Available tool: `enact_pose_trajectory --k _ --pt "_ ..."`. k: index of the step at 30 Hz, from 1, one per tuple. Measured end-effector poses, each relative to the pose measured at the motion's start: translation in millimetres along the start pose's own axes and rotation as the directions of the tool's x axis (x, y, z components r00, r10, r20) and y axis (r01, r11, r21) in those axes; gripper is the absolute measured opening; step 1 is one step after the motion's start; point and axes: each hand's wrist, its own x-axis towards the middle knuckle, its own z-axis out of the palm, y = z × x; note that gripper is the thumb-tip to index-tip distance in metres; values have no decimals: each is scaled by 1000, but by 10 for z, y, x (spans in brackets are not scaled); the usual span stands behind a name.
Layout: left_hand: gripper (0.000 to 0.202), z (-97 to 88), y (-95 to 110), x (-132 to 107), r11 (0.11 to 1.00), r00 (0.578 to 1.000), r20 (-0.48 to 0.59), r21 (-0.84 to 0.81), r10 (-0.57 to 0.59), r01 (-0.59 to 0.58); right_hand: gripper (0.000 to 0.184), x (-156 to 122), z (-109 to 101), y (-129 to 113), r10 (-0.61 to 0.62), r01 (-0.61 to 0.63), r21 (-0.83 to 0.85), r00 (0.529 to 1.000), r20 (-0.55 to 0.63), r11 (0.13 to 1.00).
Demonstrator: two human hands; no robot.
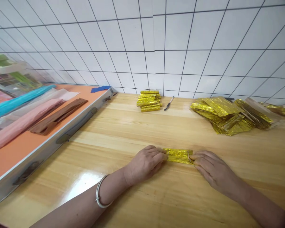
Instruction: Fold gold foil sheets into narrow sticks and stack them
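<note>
A small strip of shiny gold foil paper point(178, 155), partly folded or rolled, lies on the wooden table between my hands. My left hand point(148, 161), with a silver bangle on its wrist, pinches the strip's left end. At the right end, the fingers of my right hand point(210, 169) are closed on the foil. A thin pale edge shows beside the right fingertips; I cannot tell what it is. Farther back, several gold foil rolls point(149, 102) lie in a small pile. Loose gold foil sheets point(224, 114) are heaped at the back right.
A pen point(169, 103) lies beside the rolls, near the white tiled wall point(180, 38). To the left, a raised orange board point(71, 118) carries brown paper point(59, 115), pink paper point(26, 122) and a blue roll point(21, 100). A clear box point(21, 76) stands behind them.
</note>
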Motion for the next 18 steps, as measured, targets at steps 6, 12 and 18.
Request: enact_pose_trajectory --k 6,12,18 --pt "16 42 60 7 972 968 -98 -59 -232 227 11 60 -1 -77 253 -231 243 966 -61 942" --pt "5 68 173 95 840 832 -151 -201 -534 503 17 105 45 -125 517 -489 329 856 2 808" --pt "8 154 158 118 767 762 -160 -294 -628 571 18 158 110 -114 564 -517 344 825 -44 783"
